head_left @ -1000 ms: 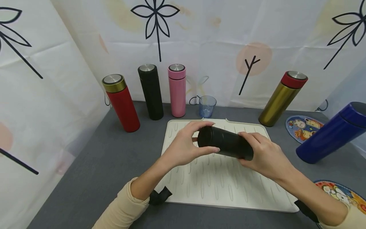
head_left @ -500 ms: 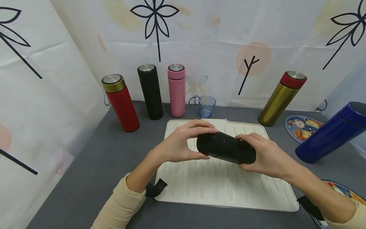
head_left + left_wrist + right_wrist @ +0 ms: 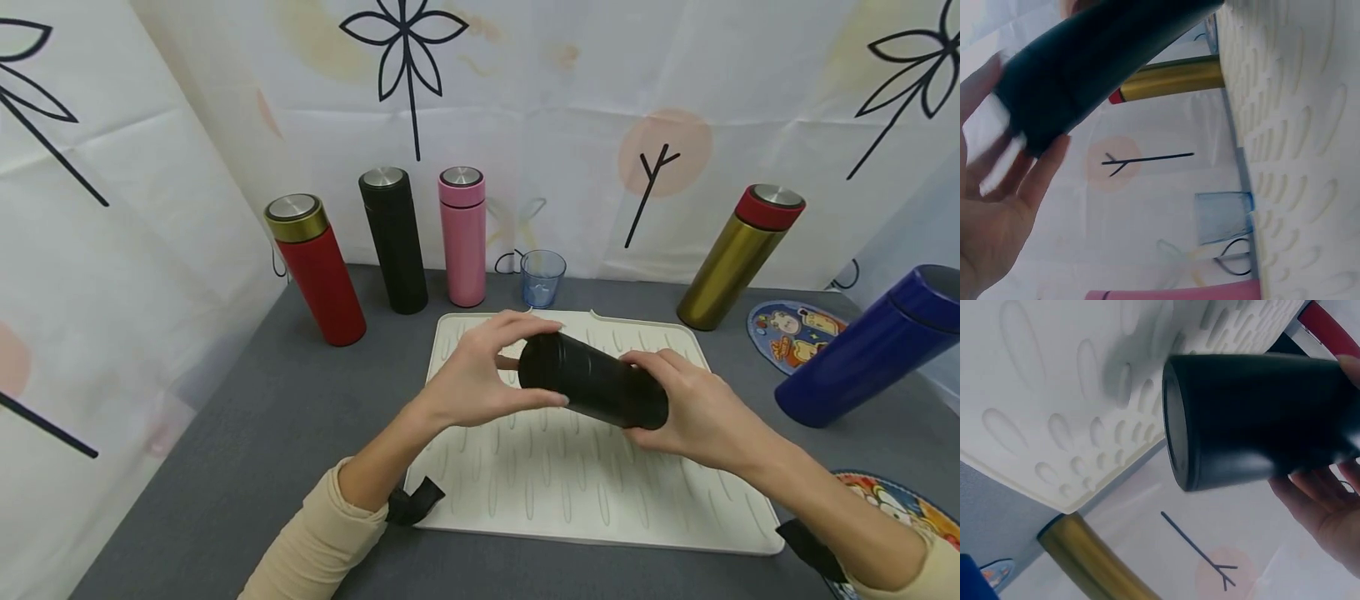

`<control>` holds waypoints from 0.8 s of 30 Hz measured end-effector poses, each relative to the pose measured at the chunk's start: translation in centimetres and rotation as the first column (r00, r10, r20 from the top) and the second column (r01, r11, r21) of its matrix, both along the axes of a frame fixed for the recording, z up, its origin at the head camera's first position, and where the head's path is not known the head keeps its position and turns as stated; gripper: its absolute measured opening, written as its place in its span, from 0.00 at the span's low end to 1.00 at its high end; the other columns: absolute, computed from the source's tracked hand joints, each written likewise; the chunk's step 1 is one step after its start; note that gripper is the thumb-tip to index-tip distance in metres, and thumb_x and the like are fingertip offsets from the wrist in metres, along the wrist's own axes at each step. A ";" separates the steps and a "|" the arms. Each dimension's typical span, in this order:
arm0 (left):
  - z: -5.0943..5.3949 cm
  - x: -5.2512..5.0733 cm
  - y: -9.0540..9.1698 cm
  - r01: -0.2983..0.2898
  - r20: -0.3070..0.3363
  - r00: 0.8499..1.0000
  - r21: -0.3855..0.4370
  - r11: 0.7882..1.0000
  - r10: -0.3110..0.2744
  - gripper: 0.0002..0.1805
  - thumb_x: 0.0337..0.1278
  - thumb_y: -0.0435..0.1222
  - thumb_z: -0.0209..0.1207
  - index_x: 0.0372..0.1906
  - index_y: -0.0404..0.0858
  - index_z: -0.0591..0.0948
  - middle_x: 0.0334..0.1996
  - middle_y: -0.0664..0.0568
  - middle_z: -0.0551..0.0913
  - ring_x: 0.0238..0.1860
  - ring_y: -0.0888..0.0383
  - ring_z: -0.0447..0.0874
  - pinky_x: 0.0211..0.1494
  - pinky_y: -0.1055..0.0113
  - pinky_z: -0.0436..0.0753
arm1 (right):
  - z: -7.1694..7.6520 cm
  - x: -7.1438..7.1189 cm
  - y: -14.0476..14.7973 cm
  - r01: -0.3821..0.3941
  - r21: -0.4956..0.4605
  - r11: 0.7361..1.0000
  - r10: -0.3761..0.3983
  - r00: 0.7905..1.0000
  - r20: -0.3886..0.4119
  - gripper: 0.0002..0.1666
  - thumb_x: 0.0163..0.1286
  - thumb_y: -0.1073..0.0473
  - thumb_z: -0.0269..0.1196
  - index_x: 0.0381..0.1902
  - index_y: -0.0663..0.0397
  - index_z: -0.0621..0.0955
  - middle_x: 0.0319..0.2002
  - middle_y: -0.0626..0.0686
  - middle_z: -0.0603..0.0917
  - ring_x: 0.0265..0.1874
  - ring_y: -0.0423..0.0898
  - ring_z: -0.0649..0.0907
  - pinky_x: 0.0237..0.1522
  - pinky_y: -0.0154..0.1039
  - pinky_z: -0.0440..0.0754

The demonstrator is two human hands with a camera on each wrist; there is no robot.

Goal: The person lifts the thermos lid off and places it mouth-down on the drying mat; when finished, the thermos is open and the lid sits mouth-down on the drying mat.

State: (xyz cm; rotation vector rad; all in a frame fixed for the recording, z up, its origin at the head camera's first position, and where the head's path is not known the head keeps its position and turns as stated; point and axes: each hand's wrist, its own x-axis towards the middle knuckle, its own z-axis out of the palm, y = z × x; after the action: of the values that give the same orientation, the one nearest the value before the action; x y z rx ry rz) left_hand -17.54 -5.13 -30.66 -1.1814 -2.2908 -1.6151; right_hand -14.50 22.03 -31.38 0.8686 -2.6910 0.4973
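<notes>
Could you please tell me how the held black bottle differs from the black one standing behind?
The held bottle is tilted well over above the white mat; the standing bottle is upright on the table. The left hand and right hand grip the held bottle, while no hand touches the standing bottle. Both are black and cylindrical.

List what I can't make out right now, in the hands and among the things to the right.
- Inside of the held black bottle, all views: hidden by its opaque wall.
- Left hand, left wrist view: partly blurred, cut off by the left edge.
- Blue bottle, head view: top cut off by the right edge.
- Farther patterned mat, head view: partly behind that bottle.
- Nearer patterned mat, head view: partly behind the right forearm.
</notes>
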 end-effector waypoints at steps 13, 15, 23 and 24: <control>0.1 -0.2 -0.2 -0.038 0.192 0.980 -0.036 0.999 0.044 0.40 0.42 0.34 0.74 0.66 0.41 0.71 0.57 0.52 0.71 0.57 0.55 0.73 0.48 0.65 0.80 | -0.3 -0.1 -0.2 0.057 -0.024 0.998 -0.057 0.998 0.005 0.46 0.34 0.58 0.82 0.54 0.61 0.76 0.41 0.60 0.78 0.35 0.55 0.81 0.34 0.53 0.83; 0.1 -0.7 -0.6 0.030 0.164 0.986 -0.024 0.999 -0.026 0.42 0.41 0.31 0.74 0.66 0.40 0.70 0.57 0.52 0.71 0.57 0.55 0.73 0.49 0.66 0.80 | -0.1 -0.1 -0.1 0.044 -0.022 0.999 -0.043 0.998 0.042 0.45 0.35 0.57 0.81 0.54 0.60 0.76 0.41 0.58 0.79 0.36 0.53 0.81 0.35 0.52 0.83; -0.6 -2.4 -1.7 0.280 0.055 0.958 0.008 0.960 -0.280 0.42 0.35 0.25 0.75 0.63 0.33 0.71 0.61 0.48 0.71 0.62 0.56 0.68 0.53 0.61 0.78 | 1.1 -0.2 0.4 -0.055 0.001 0.998 0.053 0.967 0.248 0.45 0.38 0.48 0.80 0.54 0.59 0.76 0.43 0.52 0.81 0.40 0.49 0.82 0.38 0.47 0.82; -0.6 -2.4 -1.8 0.300 0.046 0.953 0.004 0.954 -0.300 0.42 0.35 0.26 0.75 0.63 0.33 0.71 0.62 0.49 0.70 0.63 0.56 0.67 0.54 0.61 0.78 | 1.3 -0.2 0.5 -0.069 -0.002 0.998 0.067 0.958 0.277 0.45 0.38 0.47 0.80 0.54 0.59 0.76 0.44 0.52 0.81 0.41 0.48 0.82 0.38 0.47 0.82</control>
State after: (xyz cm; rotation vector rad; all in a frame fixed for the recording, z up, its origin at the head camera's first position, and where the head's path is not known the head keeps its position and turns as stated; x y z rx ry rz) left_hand -19.93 -6.91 -31.28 -1.5749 -2.2262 -1.7492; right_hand -14.70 22.56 -30.11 0.9610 -2.9227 0.6703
